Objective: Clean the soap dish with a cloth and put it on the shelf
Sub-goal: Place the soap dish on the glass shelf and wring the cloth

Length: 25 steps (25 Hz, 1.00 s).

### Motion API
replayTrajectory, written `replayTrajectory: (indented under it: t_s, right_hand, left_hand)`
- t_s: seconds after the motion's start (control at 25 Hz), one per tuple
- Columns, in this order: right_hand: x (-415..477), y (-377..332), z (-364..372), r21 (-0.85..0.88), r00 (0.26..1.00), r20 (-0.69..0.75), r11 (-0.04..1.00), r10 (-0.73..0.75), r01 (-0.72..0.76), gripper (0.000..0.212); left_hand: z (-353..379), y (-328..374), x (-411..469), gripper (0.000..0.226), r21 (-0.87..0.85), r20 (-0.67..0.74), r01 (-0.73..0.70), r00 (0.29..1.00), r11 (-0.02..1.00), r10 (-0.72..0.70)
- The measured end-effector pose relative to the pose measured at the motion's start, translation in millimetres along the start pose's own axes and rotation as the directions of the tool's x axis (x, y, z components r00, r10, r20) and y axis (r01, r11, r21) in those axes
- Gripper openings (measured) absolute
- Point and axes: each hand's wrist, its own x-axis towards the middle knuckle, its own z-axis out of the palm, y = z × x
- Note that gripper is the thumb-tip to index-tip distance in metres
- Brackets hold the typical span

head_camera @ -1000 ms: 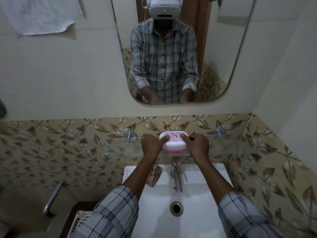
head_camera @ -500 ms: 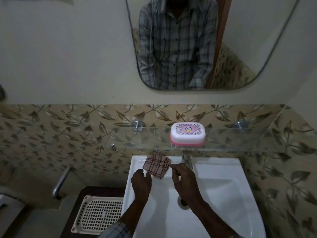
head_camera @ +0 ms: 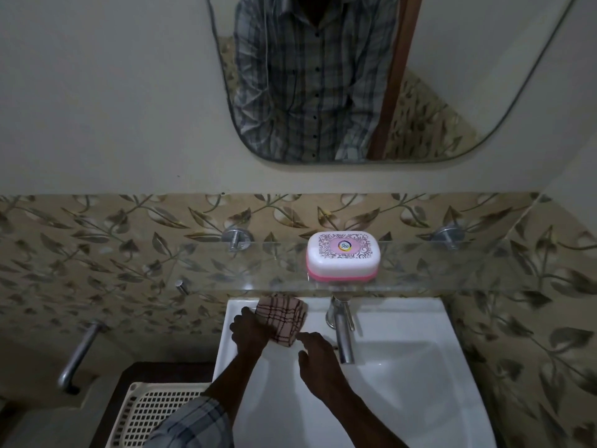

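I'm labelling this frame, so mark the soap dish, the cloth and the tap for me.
soap dish (head_camera: 342, 253): head view, on its patterned white lid.
cloth (head_camera: 283, 318): head view, middle of the checked fabric.
tap (head_camera: 342, 334): head view, on the metal spout.

Dim and flat throughout, with corners falling into deep shadow. Soft glare along the glass shelf (head_camera: 420, 279) and a pale sheen on the sink (head_camera: 403, 383). Strongly bowed at the edges, slightly soft everywhere, grainy in dark areas.

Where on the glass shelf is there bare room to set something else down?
The glass shelf is bare on both sides of the soap dish: a long stretch left toward the left bracket, a shorter one right toward the right bracket. Nothing else sits on it.
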Motion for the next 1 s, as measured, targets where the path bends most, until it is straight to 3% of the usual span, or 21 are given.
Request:
replayTrajectory:
  t_s: [0.12, 0.2, 0.24, 0.32, 0.36, 0.4, 0.48, 0.56, 0.6, 0.64, 0.68, 0.72, 0.76, 0.8, 0.84, 0.92, 1.0]
  right_hand:
    - [3, 5, 4, 0.073, 0.994, 0.019, 0.991, 0.109, -0.110, 0.037]
    - [9, -1, -1, 0.216, 0.979, -0.015, 0.957, 0.203, -0.195, 0.026]
    - [13, -6, -6, 0.358, 0.964, -0.003, 0.901, 0.265, -0.247, 0.022]
    - [17, -21, -19, 0.685, 0.931, 0.121, 0.650, 0.344, -0.330, 0.029]
    - [17, -27, -25, 0.773, 0.919, 0.174, 0.529, 0.354, -0.350, 0.035]
    - [14, -33, -32, 0.797, 0.919, 0.194, 0.491, 0.344, -0.352, 0.040]
    - [3, -46, -42, 0.806, 0.927, 0.159, 0.499, 0.339, -0.320, 0.036]
    - [-7, -49, -50, 0.820, 0.949, 0.043, 0.531, 0.313, -0.212, 0.019]
    - [-12, -48, -55, 0.812, 0.964, -0.021, 0.567, 0.267, -0.139, 0.014]
    - [-16, -48, -61, 0.781, 0.976, -0.071, 0.621, 0.204, -0.073, 0.011]
    - [-20, -49, -66, 0.734, 0.986, -0.105, 0.680, 0.126, -0.008, 0.012]
    - [-25, -50, -68, 0.684, 0.993, -0.107, 0.728, 0.054, 0.034, 0.016]
    - [-30, -53, -67, 0.631, 0.997, -0.073, 0.774, -0.010, 0.054, 0.025]
    - [-36, -56, -64, 0.559, 0.997, -0.022, 0.826, -0.067, 0.068, 0.036]
    - [-41, -57, -60, 0.470, 0.994, 0.021, 0.878, -0.110, 0.087, 0.048]
    - [-45, -52, -51, 0.289, 0.986, 0.058, 0.948, -0.159, 0.136, 0.056]
    - [-47, -52, -54, 0.327, 0.986, 0.006, 0.932, -0.167, 0.156, 0.046]
  left_hand:
    - [-9, 6, -7, 0.018, -0.301, 0.107, -0.026, 0.992, 0.953, 0.061]
    - [-14, 12, -25, 0.015, -0.358, 0.046, -0.127, 0.987, 0.925, 0.154]
    - [-15, 13, -35, 0.017, -0.336, 0.015, -0.188, 0.979, 0.923, 0.205]
    - [-14, 13, -61, 0.011, -0.361, 0.006, -0.292, 0.949, 0.886, 0.316]
    - [-12, 11, -77, 0.013, -0.359, -0.004, -0.363, 0.922, 0.860, 0.387]
    - [-11, 7, -93, 0.027, -0.325, -0.050, -0.451, 0.886, 0.831, 0.461]
    - [-7, 1, -121, 0.043, -0.205, -0.123, -0.588, 0.808, 0.782, 0.576]
    - [-8, -1, -141, 0.043, -0.291, -0.139, -0.599, 0.798, 0.746, 0.587]
    - [-10, -1, -148, 0.042, -0.457, -0.104, -0.518, 0.839, 0.723, 0.535]
    - [-15, 1, -153, 0.041, -0.680, -0.047, -0.333, 0.909, 0.654, 0.414]
    - [-23, 4, -152, 0.039, -0.858, 0.061, -0.083, 0.963, 0.506, 0.261]
    - [-29, 8, -147, 0.044, -0.937, 0.236, 0.181, 0.959, 0.300, 0.157]
    - [-35, 11, -140, 0.059, -0.912, 0.406, 0.389, 0.901, 0.130, 0.154]
    - [-40, 14, -135, 0.075, -0.856, 0.511, 0.515, 0.832, 0.041, 0.218]
    - [-46, 18, -133, 0.087, -0.818, 0.550, 0.576, 0.784, -0.008, 0.288]
    - [-49, 21, -133, 0.092, -0.779, 0.547, 0.617, 0.754, -0.106, 0.364]
    - [-47, 15, -135, 0.086, -0.754, 0.541, 0.631, 0.754, -0.181, 0.372]
